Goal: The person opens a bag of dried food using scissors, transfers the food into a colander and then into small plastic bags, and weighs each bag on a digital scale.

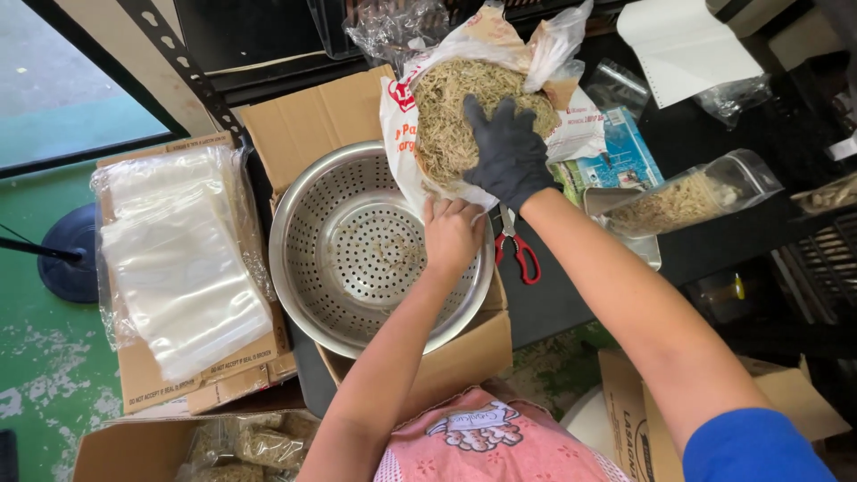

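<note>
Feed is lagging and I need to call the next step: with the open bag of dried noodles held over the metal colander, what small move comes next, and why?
Probably tip the open plastic bag of dried noodles further. The gloved right hand presses on the noodles, the bare left hand supports the bag's lower edge, and the perforated metal colander below holds only crumbs.

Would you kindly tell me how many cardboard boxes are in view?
4: one under the colander, one under the plastic bags, one bottom left, one lower right. Others may be hidden.
</note>
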